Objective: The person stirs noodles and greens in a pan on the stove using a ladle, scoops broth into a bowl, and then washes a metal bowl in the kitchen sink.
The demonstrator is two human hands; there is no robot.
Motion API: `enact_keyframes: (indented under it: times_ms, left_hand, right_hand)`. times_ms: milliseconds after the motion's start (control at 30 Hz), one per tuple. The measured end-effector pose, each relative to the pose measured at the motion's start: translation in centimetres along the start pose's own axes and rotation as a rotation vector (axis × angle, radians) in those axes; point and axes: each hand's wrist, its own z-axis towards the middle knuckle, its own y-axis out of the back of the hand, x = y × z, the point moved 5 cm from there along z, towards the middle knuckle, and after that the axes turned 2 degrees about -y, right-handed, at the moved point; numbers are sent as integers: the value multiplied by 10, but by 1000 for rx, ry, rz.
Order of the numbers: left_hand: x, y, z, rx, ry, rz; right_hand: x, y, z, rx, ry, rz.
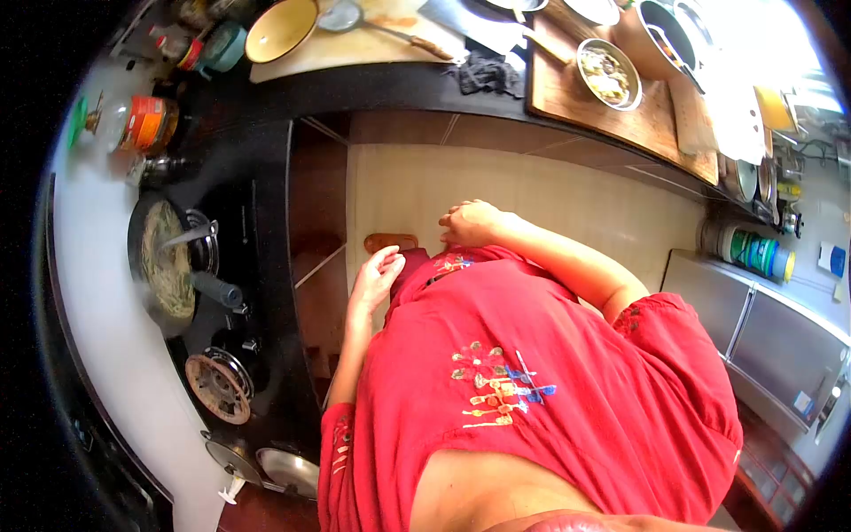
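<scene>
My left hand (pixel 377 277) hangs in front of the red top, near the black counter's edge. Its fingers are loosely bent and apart, with nothing in them. To its right my right hand (pixel 472 222) is held at waist height, its back towards me. The fingers there curl loosely, and I see no object in them. Left of the hands, on the stove, stands a pan (pixel 177 301) of food with a ladle or spatula (pixel 188 235) resting in it. The pan's dark handle (pixel 217 290) points towards me.
A second burner (pixel 218 388) and pan lids (pixel 288 470) are on the left. Along the far counter lie a yellow bowl (pixel 282 31), a strainer (pixel 341 15), a black cloth (pixel 487 74) and a saucepan of food (pixel 609 74) on a wooden board (pixel 651 129). A fridge (pixel 784 337) stands right.
</scene>
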Motion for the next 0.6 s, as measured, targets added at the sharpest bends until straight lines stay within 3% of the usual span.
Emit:
enact_keyframes:
  times_ms: [267,433,467,500,600]
  left_hand:
    - [-40,-78,27,156,-36,-50]
    - [-88,-87,38,229,-130,245]
    - [-88,-85,43,252,-127,281]
    - [-84,-82,53,278,-136,278]
    - [-96,-78,65,292,-175,353]
  right_hand:
    - [-58,15,-71,25,-108,328]
    - [-61,23,-96,-172,-89,816]
    - [-62,19,-95,-162,-38,944]
    - [-52,22,-103,26,-170,1204]
    - [-35,25,-104,-25,-44,1237]
